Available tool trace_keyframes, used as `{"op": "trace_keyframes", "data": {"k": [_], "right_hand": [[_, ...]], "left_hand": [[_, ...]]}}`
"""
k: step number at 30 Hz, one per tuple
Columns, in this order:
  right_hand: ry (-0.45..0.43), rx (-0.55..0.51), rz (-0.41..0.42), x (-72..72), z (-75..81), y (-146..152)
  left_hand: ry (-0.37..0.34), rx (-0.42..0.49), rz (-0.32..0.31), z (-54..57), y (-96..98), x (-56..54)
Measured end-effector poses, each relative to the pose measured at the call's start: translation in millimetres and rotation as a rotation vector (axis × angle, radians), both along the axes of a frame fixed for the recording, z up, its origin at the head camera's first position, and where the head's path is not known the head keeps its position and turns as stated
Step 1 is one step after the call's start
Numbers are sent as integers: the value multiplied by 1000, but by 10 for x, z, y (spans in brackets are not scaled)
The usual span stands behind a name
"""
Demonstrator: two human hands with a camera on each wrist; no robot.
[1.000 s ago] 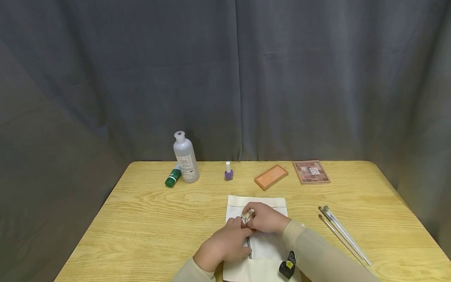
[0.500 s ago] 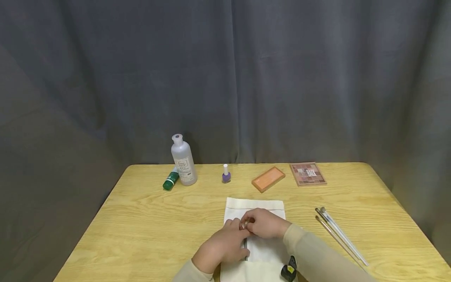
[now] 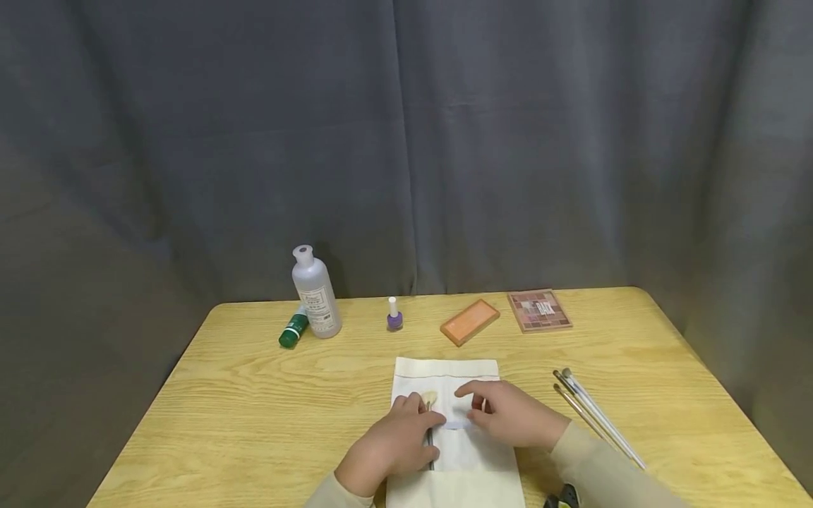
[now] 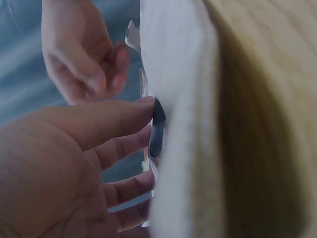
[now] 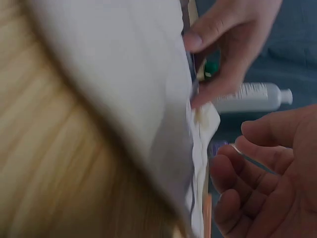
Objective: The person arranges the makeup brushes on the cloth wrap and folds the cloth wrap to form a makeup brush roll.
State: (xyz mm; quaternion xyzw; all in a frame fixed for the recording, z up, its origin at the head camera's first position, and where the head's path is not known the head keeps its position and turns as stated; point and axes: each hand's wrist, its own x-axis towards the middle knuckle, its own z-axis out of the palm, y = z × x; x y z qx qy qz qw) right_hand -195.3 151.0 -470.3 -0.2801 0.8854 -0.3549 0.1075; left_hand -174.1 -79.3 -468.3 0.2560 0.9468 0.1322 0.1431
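My left hand [image 3: 401, 436] lies on a white fabric pouch [image 3: 475, 451] that is spread flat on the table. Under its fingers is a makeup brush [image 3: 430, 399] with pale bristles pointing away from me. In the left wrist view the thumb touches the brush's dark handle [image 4: 157, 130], and the other fingers reach straight along the fabric. My right hand [image 3: 517, 415] hovers over the pouch's right side, fingers loosely bent, holding nothing; the right wrist view shows a gap between its thumb and fingertips. A bluish strip [image 3: 457, 425] crosses the pouch between the hands.
Right of the pouch lie several makeup brushes [image 3: 600, 416]. Along the back stand a clear bottle [image 3: 317, 300] and a purple nail polish bottle [image 3: 394, 319]. A green tube [image 3: 293, 330], an orange case [image 3: 470, 322] and an eyeshadow palette [image 3: 540, 310] lie there too.
My right hand has let go of the brush near its bristles and moved right, uncovering them. My left hand stays on the brush and pouch. The head view has turned slightly right.
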Motion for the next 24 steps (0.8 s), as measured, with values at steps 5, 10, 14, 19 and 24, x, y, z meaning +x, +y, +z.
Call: {"op": "trace_keyframes", "data": {"k": [5,10,14,19,24], "right_hand": [[31,3,-101,90,39,262],[87,7,-219,148,81,502],[127,37,-297,191,84,732],[164,109,-354,220,20,995],[147,194,-409,276,-12,1205]], "left_hand": [[-3,8,3,5,-18,0],[-18,24,21,59,-14,6],[1,7,23,81,0,17],[103,-94,-31,74,47,32],[142,-124,-110,65,138,41]]}}
